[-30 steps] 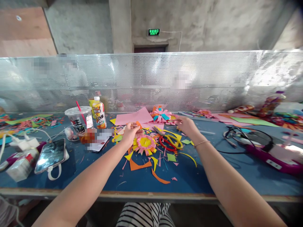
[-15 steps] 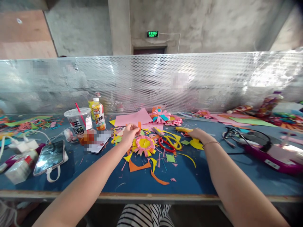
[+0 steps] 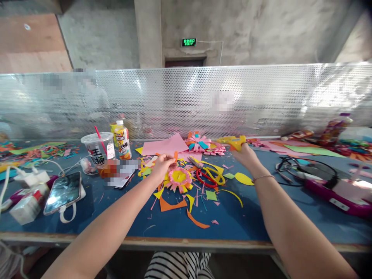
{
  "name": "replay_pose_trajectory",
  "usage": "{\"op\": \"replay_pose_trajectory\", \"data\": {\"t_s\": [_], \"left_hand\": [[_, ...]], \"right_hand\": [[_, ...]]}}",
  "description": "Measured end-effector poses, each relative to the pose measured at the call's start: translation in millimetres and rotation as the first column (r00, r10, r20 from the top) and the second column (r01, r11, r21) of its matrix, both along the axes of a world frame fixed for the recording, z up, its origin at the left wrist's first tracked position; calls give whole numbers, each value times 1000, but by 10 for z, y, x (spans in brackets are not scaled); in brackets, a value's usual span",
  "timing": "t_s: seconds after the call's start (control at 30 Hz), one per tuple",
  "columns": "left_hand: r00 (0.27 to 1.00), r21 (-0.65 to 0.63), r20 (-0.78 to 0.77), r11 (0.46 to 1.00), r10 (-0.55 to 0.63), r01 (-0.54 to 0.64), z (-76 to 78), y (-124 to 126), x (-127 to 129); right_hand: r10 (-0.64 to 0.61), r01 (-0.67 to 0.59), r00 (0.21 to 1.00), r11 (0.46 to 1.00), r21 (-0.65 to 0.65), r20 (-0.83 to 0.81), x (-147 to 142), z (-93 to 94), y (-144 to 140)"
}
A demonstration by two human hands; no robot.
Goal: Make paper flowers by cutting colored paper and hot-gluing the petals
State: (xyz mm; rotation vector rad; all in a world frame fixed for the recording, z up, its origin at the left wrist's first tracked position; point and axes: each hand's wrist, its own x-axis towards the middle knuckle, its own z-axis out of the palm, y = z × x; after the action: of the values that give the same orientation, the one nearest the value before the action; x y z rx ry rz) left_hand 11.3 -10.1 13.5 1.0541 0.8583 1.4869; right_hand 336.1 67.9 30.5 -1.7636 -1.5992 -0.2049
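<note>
Orange strip pinched in left hand above paper flower, mid-desk. Yellow tool gripped in right hand near the back edge. Scissors and scraps lie between; cup, bottle, phone are set leftward.

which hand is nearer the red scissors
Left. The left hand sits just left of the paper flower, not far from the red scissors; the right hand is raised farther back right, holding a yellow tool.
</note>
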Motion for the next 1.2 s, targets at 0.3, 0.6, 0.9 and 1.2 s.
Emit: {"op": "replay_pose_trajectory", "data": {"t_s": [0.3, 0.6, 0.9, 1.2], "left_hand": [[994, 30, -63, 996, -87, 89, 26, -55, 29], [994, 14, -78, 996, -82, 84, -2, -33, 37], [993, 13, -79, 996, -85, 86, -4, -33, 36], [994, 15, -72, 997, -79, 80, -43, 4, 31]], "right_hand": [[182, -225, 964, 948, 224, 195, -937, 54, -409], [208, -277, 923, 943, 185, 323, -1014, -54, -355], [261, -341, 896, 923, 179, 358, -987, -75, -315], [249, -336, 887, 926, 173, 388, -951, -107, -270]]}}
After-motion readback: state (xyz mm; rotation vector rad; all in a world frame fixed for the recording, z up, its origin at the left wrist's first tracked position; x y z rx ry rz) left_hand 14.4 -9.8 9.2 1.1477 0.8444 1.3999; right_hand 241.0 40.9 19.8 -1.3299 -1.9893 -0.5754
